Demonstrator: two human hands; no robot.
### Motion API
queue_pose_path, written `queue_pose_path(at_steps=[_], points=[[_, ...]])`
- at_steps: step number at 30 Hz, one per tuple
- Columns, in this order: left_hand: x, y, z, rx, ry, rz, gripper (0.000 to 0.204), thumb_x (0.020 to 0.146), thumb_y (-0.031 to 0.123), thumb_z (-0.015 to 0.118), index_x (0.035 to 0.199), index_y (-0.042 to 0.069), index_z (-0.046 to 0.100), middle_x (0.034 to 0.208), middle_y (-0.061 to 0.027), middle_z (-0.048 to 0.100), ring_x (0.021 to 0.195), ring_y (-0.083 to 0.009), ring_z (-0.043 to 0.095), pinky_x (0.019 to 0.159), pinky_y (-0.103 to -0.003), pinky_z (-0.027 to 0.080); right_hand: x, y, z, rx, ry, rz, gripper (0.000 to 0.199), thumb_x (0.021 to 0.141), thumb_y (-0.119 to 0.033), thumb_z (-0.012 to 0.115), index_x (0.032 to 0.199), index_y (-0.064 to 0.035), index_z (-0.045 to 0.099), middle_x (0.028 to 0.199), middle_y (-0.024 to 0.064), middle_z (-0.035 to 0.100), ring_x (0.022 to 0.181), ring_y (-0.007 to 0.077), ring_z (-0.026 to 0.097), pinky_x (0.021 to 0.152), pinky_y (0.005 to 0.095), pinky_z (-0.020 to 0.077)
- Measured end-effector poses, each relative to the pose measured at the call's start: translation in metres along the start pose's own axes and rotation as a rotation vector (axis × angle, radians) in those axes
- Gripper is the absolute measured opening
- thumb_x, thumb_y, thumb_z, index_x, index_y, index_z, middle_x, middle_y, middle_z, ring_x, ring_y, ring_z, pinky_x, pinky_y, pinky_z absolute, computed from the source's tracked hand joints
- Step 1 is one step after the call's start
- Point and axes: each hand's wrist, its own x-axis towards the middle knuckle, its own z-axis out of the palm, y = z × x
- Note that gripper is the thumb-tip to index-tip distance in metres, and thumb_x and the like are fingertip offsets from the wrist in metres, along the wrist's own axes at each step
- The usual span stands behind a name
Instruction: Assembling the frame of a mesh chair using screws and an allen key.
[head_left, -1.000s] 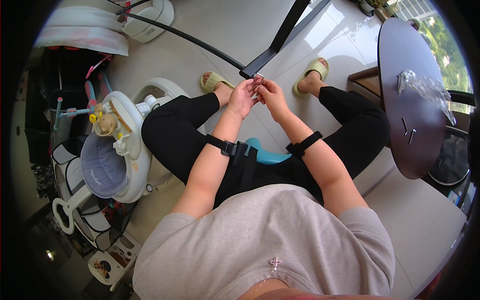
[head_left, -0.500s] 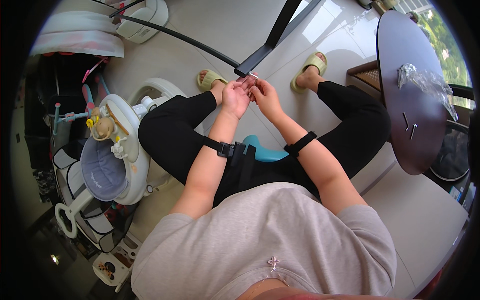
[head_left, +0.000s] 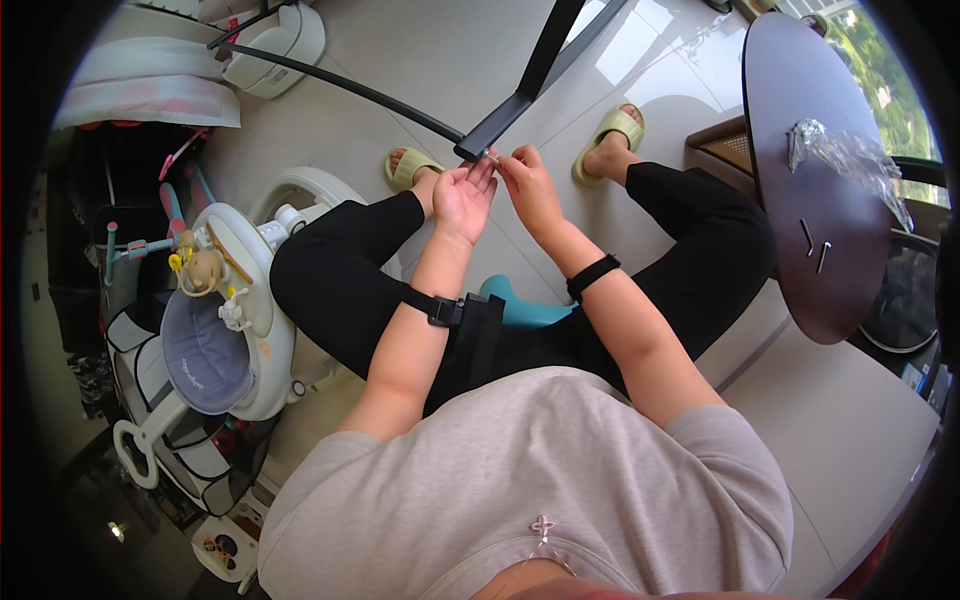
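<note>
Hands that worked close together half a second ago now sit a little apart, the right having drawn off the left fingers and up to the frame's end. Both forearms reach forward between the bent knees, elbows out, each with a black strap (head_left: pixel 593 277) around it. Palm up, the left hand (head_left: pixel 463 205) lies open, its fingers loosely stretched toward the frame (head_left: pixel 500 122) and its palm bare; whether those fingertips touch the frame I cannot tell. The right hand (head_left: pixel 530 188) comes in from the other side with its back up and wrist bent inward, thumb and forefinger pinched on a small silvery metal piece (head_left: pixel 490 156) just at the near end of the frame, the other fingers curled. That black end stands ahead of the hands, between the two sandals (head_left: pixel 610 140), with a thin black bar (head_left: pixel 340 85) running off to the left. To the right, the dark table (head_left: pixel 800 280) carries two small metal rods (head_left: pixel 823 257) side by side and some crumpled clear wrap (head_left: pixel 850 165). A teal curved thing (head_left: pixel 530 312) shows between the thighs, and a white baby walker (head_left: pixel 270 300) stands by the left knee.
</note>
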Motion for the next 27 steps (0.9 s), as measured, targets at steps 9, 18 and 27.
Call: queue_pose_path(at_steps=[9, 18, 27], points=[[0.012, -0.005, -0.011, 0.131, -0.019, 0.041, 0.03, 0.081, 0.004, 0.048, 0.109, -0.007, 0.05, 0.114, -0.015, 0.056, 0.11, -0.0224, 0.05, 0.101, -0.033, 0.035, 0.001, 0.004, 0.005, 0.577, -0.065, 0.538, 0.023, 0.081, -0.007, 0.052, 0.1, -0.0013, 0.064, 0.083, 0.0084, 0.066, 0.073, 0.0131, 0.06, 0.064, 0.027, 0.0474], [0.012, -0.002, -0.003, -0.02, 0.007, -0.004, 0.03, 0.082, 0.006, 0.039, 0.106, -0.01, 0.048, 0.11, -0.0179, 0.055, 0.109, -0.0247, 0.051, 0.099, -0.035, 0.04, 0.014, -0.008, 0.008, 0.816, 0.253, 0.706, 0.014, 0.08, -0.003, 0.058, 0.093, 0.0037, 0.056, 0.081, 0.0082, 0.063, 0.074, 0.0133, 0.059, 0.066, 0.0256, 0.0461], [0.022, 0.002, -0.026, -0.186, -0.054, -0.017, 0.032, 0.081, 0.007, 0.038, 0.106, -0.013, 0.045, 0.109, -0.0212, 0.052, 0.108, -0.0312, 0.049, 0.099, -0.041, 0.039, 0.012, -0.033, 0.003, 0.546, 0.229, 0.275, 0.017, 0.079, -0.002, 0.06, 0.095, 0.003, 0.057, 0.082, 0.0072, 0.062, 0.067, 0.0133, 0.058, 0.065, 0.026, 0.0482]])
